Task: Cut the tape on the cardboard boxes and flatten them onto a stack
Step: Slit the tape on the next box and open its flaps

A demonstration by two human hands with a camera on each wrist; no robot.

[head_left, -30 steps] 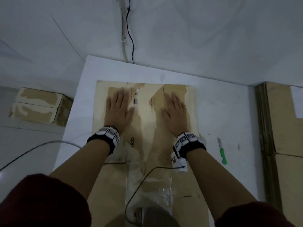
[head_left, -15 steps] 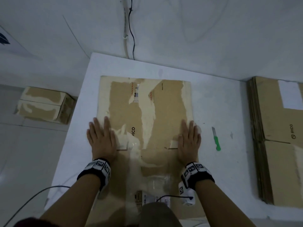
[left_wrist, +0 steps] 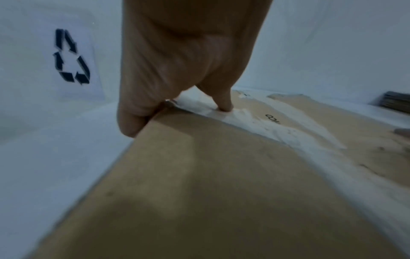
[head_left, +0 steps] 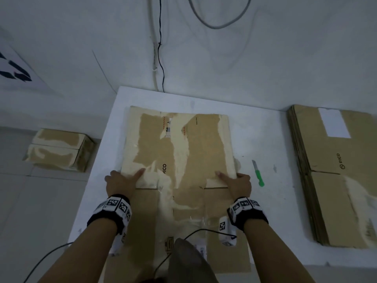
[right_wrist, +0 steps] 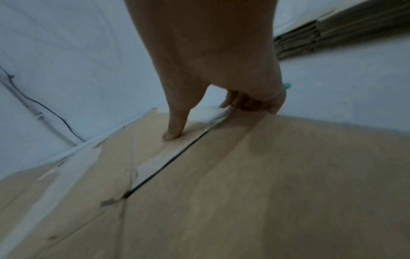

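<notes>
The white bench [head_left: 102, 201] carries the flattened box [head_left: 183, 152], which lies flat across its middle and runs past the near edge toward the person. To the right, apart from it, sits the stack [head_left: 334, 180] of boxes already flattened. A taped, unopened box [head_left: 59, 150] waits on the floor to the left.

The flattened box is a broad, thin sheet of cardboard; it looks light and stiff along its panels but likely to hinge at the fold line between the hands. Its torn paper skin and leftover tape would make the surface patchy, not slippery. Holding both side edges near that fold seems the sound place.

The left hand [head_left: 120, 181] pinches the left edge, thumb on top, fingers curled under. The right hand [head_left: 237, 183] pinches the right edge the same way. A green-handled knife [head_left: 258, 176] lies just beside the right hand, untouched.
</notes>
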